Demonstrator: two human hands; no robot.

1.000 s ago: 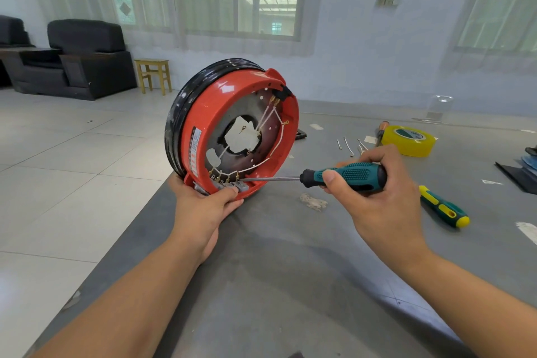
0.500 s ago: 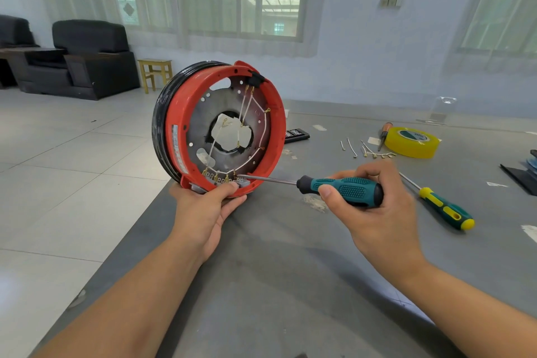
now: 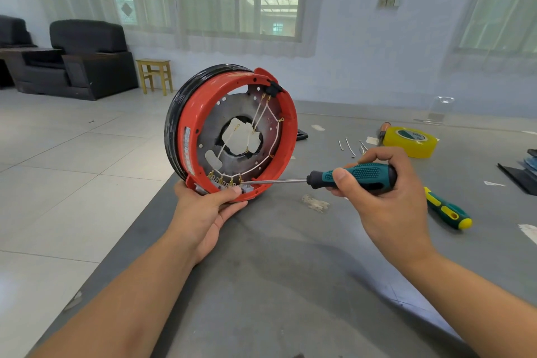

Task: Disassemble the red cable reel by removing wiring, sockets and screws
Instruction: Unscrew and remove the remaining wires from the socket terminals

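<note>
Two hands work on the red cable reel point(image 3: 232, 131), which stands on its edge at the near left corner of the grey table point(image 3: 290, 270).

The left hand point(image 3: 206, 212) grasps the reel's lower rim, thumb on the grey terminal block point(image 3: 247, 189). The right hand point(image 3: 386, 192) is clenched around the teal screwdriver point(image 3: 348, 179), its tip at the right-most brass terminal point(image 3: 241, 180). The step seems to be loosening terminal screws to free the white wires point(image 3: 261, 166); next, the tip must sit squarely in the screw head, with the reel kept steady. Loose screws point(image 3: 351, 148), yellow tape point(image 3: 411, 141) and a green-yellow screwdriver point(image 3: 447, 209) lie beyond.
</note>
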